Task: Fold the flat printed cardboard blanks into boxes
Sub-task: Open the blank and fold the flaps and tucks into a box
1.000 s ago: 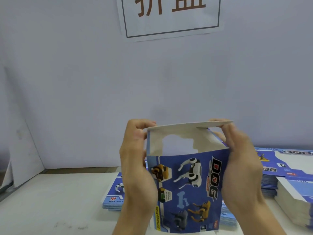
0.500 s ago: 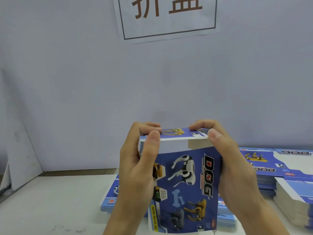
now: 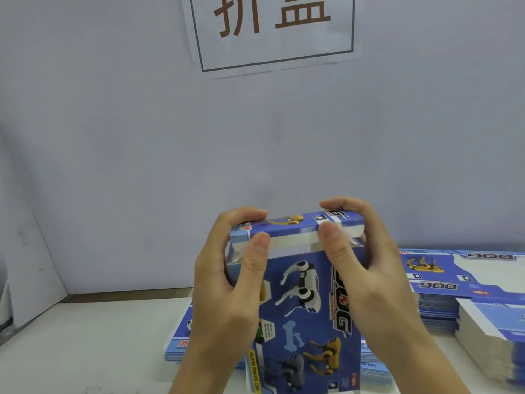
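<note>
1. Box (image 3: 301, 302) is held upright in the air above the table (image 3: 85, 336), printed front panel toward the camera. It is taken as the landmark for all places below.
2. Left hand (image 3: 227, 282) grips the box's upper left corner: fingers curled over the top from behind, thumb (image 3: 257, 257) flat against the front near the top. Judged to brace the body so it does not skew under pressure.
3. Right hand (image 3: 360, 265) grips the upper right corner the same way, its thumb pressing the white edge of the lid (image 3: 292, 226). Judged purpose: driving the tuck flap down into the box mouth.
4. Lid lies folded over the top. A strip of white flap shows above the front panel, so closure looks incomplete.
5. Holding the box in the air probably leaves its lower end free; that end is out of frame, state unknown.
6. Below and behind the box: a flat stack (image 3: 181, 342) of blanks. To the box's right: taller piles (image 3: 466, 285) of the same blanks, within easy reach for the next one.
7. Above the box, on the wall: a paper sign (image 3: 272, 32).
</note>
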The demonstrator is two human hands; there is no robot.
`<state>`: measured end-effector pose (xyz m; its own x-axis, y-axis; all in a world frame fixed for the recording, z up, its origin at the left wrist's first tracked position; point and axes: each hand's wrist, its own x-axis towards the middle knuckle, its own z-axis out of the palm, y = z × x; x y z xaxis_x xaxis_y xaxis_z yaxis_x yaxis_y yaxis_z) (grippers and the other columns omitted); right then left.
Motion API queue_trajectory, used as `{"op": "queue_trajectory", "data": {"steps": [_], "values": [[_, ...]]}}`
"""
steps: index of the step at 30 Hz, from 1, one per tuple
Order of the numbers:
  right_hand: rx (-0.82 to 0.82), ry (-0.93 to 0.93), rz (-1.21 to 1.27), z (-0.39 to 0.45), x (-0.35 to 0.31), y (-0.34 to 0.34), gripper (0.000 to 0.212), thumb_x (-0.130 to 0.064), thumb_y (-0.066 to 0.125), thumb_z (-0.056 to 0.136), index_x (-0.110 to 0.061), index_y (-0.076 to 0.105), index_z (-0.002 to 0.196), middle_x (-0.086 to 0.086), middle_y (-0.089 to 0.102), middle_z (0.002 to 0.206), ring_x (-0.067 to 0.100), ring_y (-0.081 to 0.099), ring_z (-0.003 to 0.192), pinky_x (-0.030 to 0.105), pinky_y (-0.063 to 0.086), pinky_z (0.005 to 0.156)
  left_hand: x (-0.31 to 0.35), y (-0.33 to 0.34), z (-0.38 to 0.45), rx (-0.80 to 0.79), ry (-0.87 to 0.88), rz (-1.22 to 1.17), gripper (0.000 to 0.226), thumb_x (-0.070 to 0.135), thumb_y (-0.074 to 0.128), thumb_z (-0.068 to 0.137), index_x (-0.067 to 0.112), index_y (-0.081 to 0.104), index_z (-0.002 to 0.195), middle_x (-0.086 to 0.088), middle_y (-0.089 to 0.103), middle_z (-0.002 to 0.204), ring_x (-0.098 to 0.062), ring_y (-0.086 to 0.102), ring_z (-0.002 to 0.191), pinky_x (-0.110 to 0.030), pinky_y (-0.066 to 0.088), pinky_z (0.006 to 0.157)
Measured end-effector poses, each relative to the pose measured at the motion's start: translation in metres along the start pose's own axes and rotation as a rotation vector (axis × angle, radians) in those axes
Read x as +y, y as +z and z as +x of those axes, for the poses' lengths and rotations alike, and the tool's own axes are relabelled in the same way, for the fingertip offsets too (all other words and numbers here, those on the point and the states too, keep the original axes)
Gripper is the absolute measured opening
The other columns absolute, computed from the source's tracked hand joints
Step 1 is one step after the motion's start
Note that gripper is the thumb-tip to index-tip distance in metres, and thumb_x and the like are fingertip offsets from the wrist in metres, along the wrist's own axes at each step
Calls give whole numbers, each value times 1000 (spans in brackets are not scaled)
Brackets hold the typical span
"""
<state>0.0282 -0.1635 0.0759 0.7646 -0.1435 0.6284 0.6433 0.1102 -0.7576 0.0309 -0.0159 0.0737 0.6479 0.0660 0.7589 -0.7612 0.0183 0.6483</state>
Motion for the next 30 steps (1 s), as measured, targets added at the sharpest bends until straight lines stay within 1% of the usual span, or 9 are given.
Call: {"op": "queue_trajectory", "data": {"steps": [2, 4, 7, 13, 19, 22, 24, 26, 30], "values": [[18, 0, -21, 0, -3, 3, 24, -53, 67, 85, -35, 62, 100, 10, 67, 77, 37, 67, 65, 44, 58, 52, 0, 0, 0, 21, 13, 14, 23, 44, 54, 93, 27, 61, 106, -1, 69, 95, -28, 72, 76, -38, 56, 45], [4, 14, -7, 1, -4, 3, 26, -51, 69, 80, -33, 62, 98, 9, 67, 77, 41, 66, 63, 51, 58, 56, 0, -1, 1, 21, 21, 1, 23, 44, 54, 91, 26, 62, 104, -1, 69, 97, -31, 70, 73, -46, 56, 44], [-48, 65, 63, 2, -2, -2, 21, -41, 71, 79, -29, 64, 95, 0, 74, 82, 28, 75, 70, 40, 60, 60, -1, -2, 1, 2, 11, -98, 19, 36, 55, 90, 22, 64, 100, 2, 69, 107, -25, 72, 92, -31, 58, 56], [-165, 160, 207, 3, 5, -13, 24, -38, 76, 68, -23, 69, 87, -9, 73, 103, 28, 76, 83, 30, 58, 58, -11, -10, 4, -47, -63, -220, 20, 30, 59, 81, 20, 75, 86, -3, 64, 119, -27, 62, 115, -28, 57, 69], [-255, 135, 207, 0, 7, -19, 41, -50, 87, 66, -32, 72, 100, -14, 61, 131, 29, 71, 108, 37, 62, 70, -10, -16, 5, -122, -76, -196, 16, 38, 71, 80, 26, 76, 89, 3, 61, 126, -29, 58, 124, -35, 59, 72], [-171, 75, 123, 1, 9, -17, 41, -60, 85, 63, -33, 74, 92, -18, 55, 139, 25, 63, 122, 42, 62, 71, -6, -16, 7, -171, -35, -86, 34, 48, 88, 64, 32, 76, 92, 7, 58, 131, -24, 60, 123, -37, 62, 72], [-151, 61, 111, 1, 12, -18, 42, -64, 85, 60, -31, 76, 85, -16, 54, 141, 25, 58, 128, 54, 60, 80, -4, -14, 8, -162, -12, -91, 33, 48, 89, 62, 31, 79, 88, 5, 60, 130, -23, 61, 122, -35, 63, 71], [-138, 61, 129, 0, 13, -19, 39, -59, 88, 59, -27, 78, 78, -14, 56, 141, 28, 58, 129, 59, 56, 87, -4, -13, 8, -135, 0, -103, 30, 48, 88, 63, 28, 80, 84, 2, 64, 125, -24, 64, 118, -34, 63, 70], [-126, 30, 90, -1, 13, -16, 35, -58, 87, 61, -28, 78, 76, -11, 58, 138, 28, 62, 123, 56, 58, 84, -5, -11, 6, -106, -30, -104, 32, 52, 86, 64, 27, 81, 83, 2, 69, 122, -24, 65, 117, -36, 63, 67]]}}
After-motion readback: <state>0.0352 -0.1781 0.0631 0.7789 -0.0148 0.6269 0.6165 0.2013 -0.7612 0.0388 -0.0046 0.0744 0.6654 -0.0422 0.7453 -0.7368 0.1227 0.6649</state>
